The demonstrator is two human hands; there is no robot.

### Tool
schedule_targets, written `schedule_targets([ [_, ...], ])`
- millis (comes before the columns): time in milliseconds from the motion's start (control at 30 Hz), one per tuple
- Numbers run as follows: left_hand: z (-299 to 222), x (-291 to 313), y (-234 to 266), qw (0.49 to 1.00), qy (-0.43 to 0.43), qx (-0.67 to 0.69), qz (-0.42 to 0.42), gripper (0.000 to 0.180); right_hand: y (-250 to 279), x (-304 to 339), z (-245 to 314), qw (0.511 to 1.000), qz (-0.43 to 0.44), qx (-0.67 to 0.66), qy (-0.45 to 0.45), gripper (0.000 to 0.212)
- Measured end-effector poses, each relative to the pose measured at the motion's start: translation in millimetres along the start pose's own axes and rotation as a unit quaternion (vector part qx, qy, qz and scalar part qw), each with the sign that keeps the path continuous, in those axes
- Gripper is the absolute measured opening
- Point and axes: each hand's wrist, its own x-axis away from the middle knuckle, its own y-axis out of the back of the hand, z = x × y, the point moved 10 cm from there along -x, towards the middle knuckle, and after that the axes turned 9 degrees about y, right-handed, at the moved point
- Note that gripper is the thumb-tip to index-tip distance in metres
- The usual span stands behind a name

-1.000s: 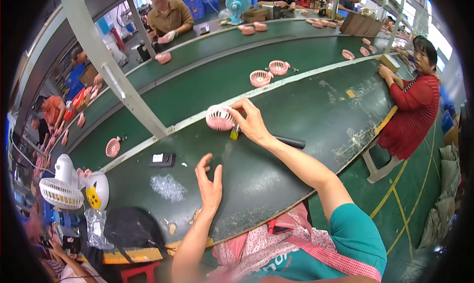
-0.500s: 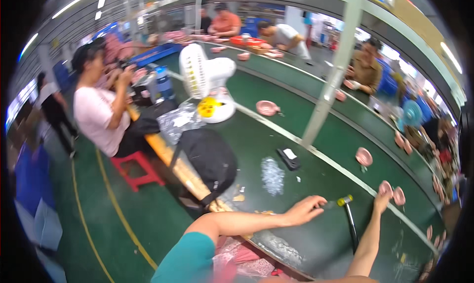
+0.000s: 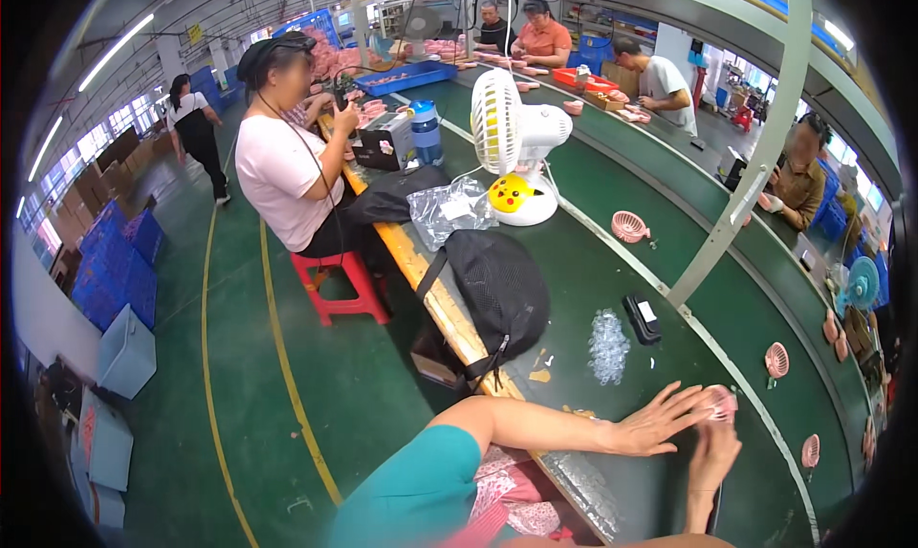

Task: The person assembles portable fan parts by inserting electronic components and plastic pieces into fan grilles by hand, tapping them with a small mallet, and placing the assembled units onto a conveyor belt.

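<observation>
My right hand (image 3: 715,457) grips a pink round fan housing (image 3: 722,405) with a slatted face, held up just above the bench. My left hand (image 3: 660,422) reaches in from the left with its fingers stretched out and apart, their tips at the housing's near side. Whether they press on it I cannot tell. Beyond my left hand lie a heap of small clear plastic pieces (image 3: 609,347) and a black case (image 3: 643,318) with a white label. A thin dark handle shows beside my right wrist, mostly hidden by the arm.
Similar pink housings (image 3: 776,360) lie on the green belt (image 3: 708,271) to the right. A black mesh bag (image 3: 502,295), a clear plastic bag (image 3: 449,211) and a white fan (image 3: 521,127) stand farther left. A metal post (image 3: 741,185) rises beside the belt. Co-workers sit around the line.
My right hand has drawn back from the belt with a pink housing. My left hand has moved over to it, its fingers spreading. The hammer has gone from sight behind my right arm; the view has turned left.
</observation>
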Motion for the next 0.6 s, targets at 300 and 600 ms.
schedule_targets([
  [300, 6.7, 9.7, -9.0, 0.996, -0.052, -0.067, -0.016, 0.061, -22.6, 26.8, -0.4, 0.980, -0.076, -0.169, -0.073, 0.037],
  [600, 6.8, 1.5, -4.3, 0.974, -0.031, -0.223, -0.003, 0.054, -29.9, 4.1, 9.8, 0.994, -0.052, -0.090, -0.027, 0.046],
])
